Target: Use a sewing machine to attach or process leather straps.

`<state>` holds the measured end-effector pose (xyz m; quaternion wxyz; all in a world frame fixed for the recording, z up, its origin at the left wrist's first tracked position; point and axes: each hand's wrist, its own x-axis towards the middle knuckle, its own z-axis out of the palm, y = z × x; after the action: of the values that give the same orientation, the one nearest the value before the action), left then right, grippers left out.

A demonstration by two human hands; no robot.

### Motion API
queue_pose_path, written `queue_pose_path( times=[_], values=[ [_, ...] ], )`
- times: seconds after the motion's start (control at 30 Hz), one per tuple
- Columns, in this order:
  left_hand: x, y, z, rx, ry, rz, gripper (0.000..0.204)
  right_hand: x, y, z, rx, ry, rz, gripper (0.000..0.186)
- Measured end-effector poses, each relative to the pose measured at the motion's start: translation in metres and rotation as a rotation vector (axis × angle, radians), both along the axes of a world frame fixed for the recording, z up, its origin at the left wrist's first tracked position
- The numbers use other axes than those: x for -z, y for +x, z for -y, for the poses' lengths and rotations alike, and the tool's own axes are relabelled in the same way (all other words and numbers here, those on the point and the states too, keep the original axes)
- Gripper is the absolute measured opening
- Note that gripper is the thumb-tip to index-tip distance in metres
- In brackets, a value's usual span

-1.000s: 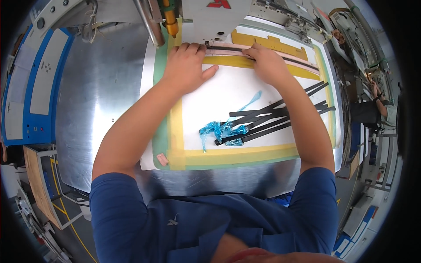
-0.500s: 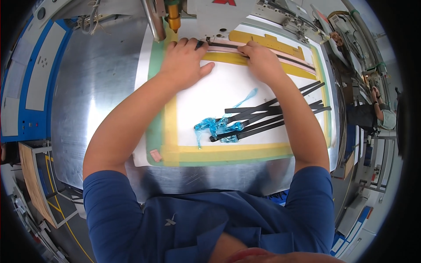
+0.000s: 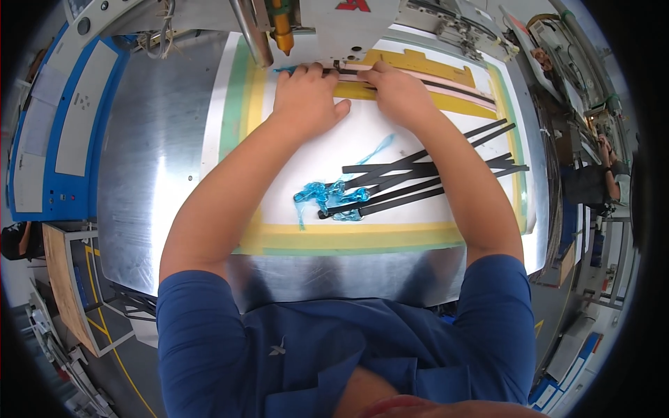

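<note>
Near the far side, my left hand lies over the left end of a black strap, fingers side by side and thumb apart. The strap runs in a groove of a yellow and pink template. My right hand has bent fingers pressed to the strap just right of the machine's foot. A scrap of translucent blue material shows beside the left fingertips. Between my forearms several loose black straps lie crossed, with clear blue pieces at their left ends.
A white machine head hangs over the template, with a gold nozzle and metal rod beside it. The white board, taped green and yellow, rests on a metal table. Another person is at the right.
Both hands and the white board have shifted slightly left relative to the machine head. Blue material now shows beside my left fingertips; the black piece between those fingers no longer shows.
</note>
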<state>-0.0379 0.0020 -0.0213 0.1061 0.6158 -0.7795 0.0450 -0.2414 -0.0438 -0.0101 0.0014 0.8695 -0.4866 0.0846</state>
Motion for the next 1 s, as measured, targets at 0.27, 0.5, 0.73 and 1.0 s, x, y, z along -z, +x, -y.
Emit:
queue_pose_path(
  times=[0.27,0.5,0.73,1.0],
  values=[
    [-0.004,-0.014,0.005,-0.022,0.08,0.027,0.062,0.0,-0.049,0.005,0.071,0.026,-0.002,0.043],
    [-0.011,-0.029,0.0,-0.065,0.053,0.06,0.068,-0.008,-0.108,0.009,0.133,0.041,-0.062,0.045],
    [-0.01,-0.046,0.007,-0.059,0.109,0.067,0.068,-0.002,-0.122,0.019,0.065,0.032,-0.013,0.041],
    [-0.011,-0.075,0.011,-0.042,0.031,0.124,0.08,0.002,-0.123,0.021,0.029,0.01,-0.009,0.04]
  ],
)
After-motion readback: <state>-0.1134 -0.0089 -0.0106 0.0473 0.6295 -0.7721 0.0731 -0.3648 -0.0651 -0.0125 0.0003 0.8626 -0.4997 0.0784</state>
